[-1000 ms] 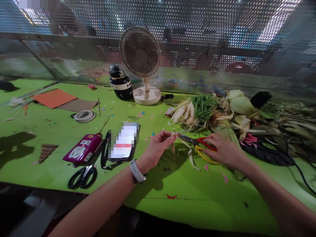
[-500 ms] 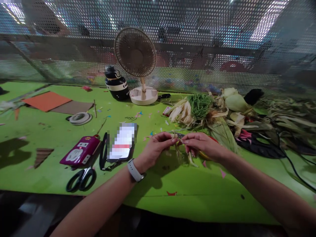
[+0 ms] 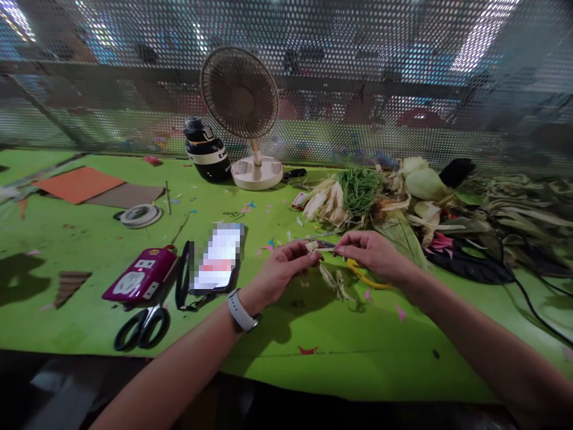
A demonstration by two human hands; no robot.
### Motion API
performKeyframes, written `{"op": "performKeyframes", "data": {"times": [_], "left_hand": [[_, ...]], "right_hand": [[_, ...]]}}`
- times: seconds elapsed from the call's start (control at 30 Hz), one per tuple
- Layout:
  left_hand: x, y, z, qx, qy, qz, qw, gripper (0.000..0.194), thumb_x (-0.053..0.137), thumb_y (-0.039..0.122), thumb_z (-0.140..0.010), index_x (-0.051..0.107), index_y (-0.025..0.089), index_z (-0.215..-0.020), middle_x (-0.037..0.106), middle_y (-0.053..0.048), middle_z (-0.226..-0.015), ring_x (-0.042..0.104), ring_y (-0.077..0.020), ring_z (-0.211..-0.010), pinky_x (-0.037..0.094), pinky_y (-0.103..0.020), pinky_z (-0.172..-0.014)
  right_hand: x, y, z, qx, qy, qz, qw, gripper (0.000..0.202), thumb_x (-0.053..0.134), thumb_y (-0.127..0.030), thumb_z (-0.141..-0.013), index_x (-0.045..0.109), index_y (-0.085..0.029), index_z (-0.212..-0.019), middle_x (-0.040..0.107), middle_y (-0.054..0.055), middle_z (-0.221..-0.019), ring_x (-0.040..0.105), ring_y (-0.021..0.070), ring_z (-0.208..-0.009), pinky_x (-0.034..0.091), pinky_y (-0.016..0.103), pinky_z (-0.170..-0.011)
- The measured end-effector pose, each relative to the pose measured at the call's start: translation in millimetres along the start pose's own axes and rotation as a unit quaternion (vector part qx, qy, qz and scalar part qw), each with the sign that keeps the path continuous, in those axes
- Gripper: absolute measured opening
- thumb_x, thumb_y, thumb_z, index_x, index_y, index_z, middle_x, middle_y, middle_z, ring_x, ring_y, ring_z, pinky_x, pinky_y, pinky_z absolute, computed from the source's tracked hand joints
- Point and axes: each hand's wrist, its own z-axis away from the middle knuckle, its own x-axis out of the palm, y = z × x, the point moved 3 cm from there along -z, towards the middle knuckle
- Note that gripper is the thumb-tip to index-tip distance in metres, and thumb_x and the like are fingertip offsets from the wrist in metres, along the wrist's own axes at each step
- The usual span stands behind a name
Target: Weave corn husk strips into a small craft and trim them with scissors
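Observation:
My left hand point(image 3: 286, 266), wearing a pale watch band point(image 3: 242, 309), pinches a small pale bunch of dried corn husk point(image 3: 312, 246) between thumb and fingers. Thin shredded ends point(image 3: 335, 283) hang below it, over the green tabletop. Thumb against fingertips, my right hand point(image 3: 369, 254) is closed on the far end of a narrow pale strip point(image 3: 326, 249) stretched across from the left hand. Beneath the right hand lies a tool with a curved yellow handle point(image 3: 364, 279); its kind is mostly hidden.
Green strands point(image 3: 358, 191), pale husks point(image 3: 326, 204) and a heap of drying husks point(image 3: 528, 206) lie behind and right. A fan point(image 3: 242, 95), bottle point(image 3: 208, 155), phone point(image 3: 219, 257), purple pouch point(image 3: 141, 278), scissors point(image 3: 143, 328) and tape roll point(image 3: 139, 215) stand or lie leftward.
My right hand has drawn a little right, away from the left, and the pale strip now shows between them. More of the yellow handle is visible. The whole view has shifted slightly.

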Motion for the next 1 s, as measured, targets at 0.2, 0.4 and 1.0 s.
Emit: {"op": "performKeyframes", "data": {"times": [0.2,0.4,1.0], "left_hand": [[-2.3,-0.3,-0.8,0.034,0.0,-0.048,0.998,0.021,0.074,0.029,-0.071,0.068,0.016,-0.086,0.063,0.0,-0.074,0.052,-0.0062,-0.06,0.039,-0.016,-0.05],[-1.5,-0.5,-0.5,0.001,0.0,-0.033,0.999,0.022,0.075,0.031,-0.069,0.066,0.015,-0.08,0.059,0.002,-0.067,0.049,-0.0047,-0.054,0.036,-0.015,-0.045],[2.6,-1.7,1.3,-0.005,-0.016,-0.001,1.0,0.024,0.071,0.036,-0.074,0.056,0.018,-0.079,0.058,0.005,-0.069,0.054,-0.0047,-0.051,0.036,-0.015,-0.039]], "right_hand": [[-1.0,-5.1,4.1,-0.06,0.002,0.166,0.984,0.024,0.053,-0.037,-0.086,0.063,-0.017,-0.096,0.056,-0.001,-0.068,0.046,0.009,-0.056,0.034,0.021,-0.051],[8.7,-9.4,11.7,-0.288,0.072,0.42,0.857,0.025,0.046,-0.03,-0.093,0.066,-0.019,-0.102,0.069,0.005,-0.087,0.062,0.015,-0.075,0.043,0.024,-0.061],[12.9,-5.9,2.9,-0.116,-0.037,0.204,0.971,0.03,0.041,-0.04,-0.094,0.051,-0.018,-0.078,0.048,-0.004,-0.061,0.045,0.0089,-0.053,0.034,0.021,-0.051]]}}
